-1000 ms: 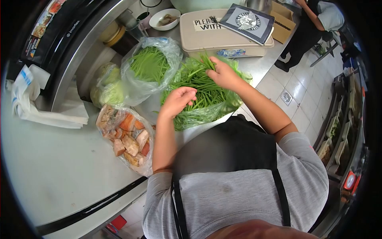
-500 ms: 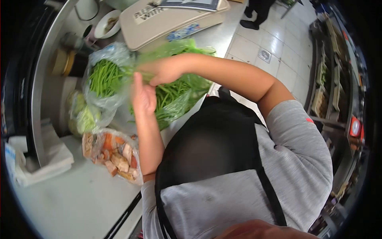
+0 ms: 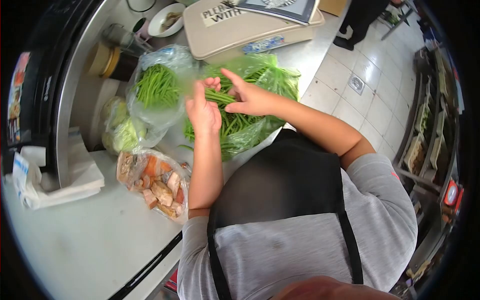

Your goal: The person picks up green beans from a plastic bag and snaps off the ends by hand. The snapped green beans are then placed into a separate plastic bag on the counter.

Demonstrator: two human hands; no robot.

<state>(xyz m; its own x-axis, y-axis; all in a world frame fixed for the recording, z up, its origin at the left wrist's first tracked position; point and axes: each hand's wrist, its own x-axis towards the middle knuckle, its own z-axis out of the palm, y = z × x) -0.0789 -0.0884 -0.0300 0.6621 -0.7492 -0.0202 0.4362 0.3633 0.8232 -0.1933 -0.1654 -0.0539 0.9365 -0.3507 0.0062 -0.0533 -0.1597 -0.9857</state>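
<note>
Stands at a pale desk [image 3: 80,240], wearing a grey shirt [image 3: 280,245] under a black apron [image 3: 285,192]. Raises the left hand [image 3: 205,115] and right hand [image 3: 252,100] over an open green plastic bag [image 3: 289,82], with a small bunch of green beans [image 3: 220,96] lying across between them, just above the loose pile [image 3: 245,122] in that bag. Spreads the right thumb and forefinger wide, with the bunch running into the gap. Points the left thumb upward and curls the left fingers [image 3: 214,83] about the other end of the bunch. Cannot make out, on either side, whether the grip is firm.

Has, just to the left, a clear bag [image 3: 181,52] with more beans [image 3: 155,86] inside, and beside it a bagged pale green vegetable [image 3: 120,127]. Has nearer, next to the left forearm, a bag of pinkish and orange chunks [image 3: 162,192]. Shows farther back a beige lidded box [image 3: 200,37] with a dark book [image 3: 280,9] on top, plus a white bowl [image 3: 162,24] near a yellow-banded jar [image 3: 109,64]. Reveals beyond the desk another person's legs [image 3: 359,22] on a tiled floor [image 3: 345,107].
</note>
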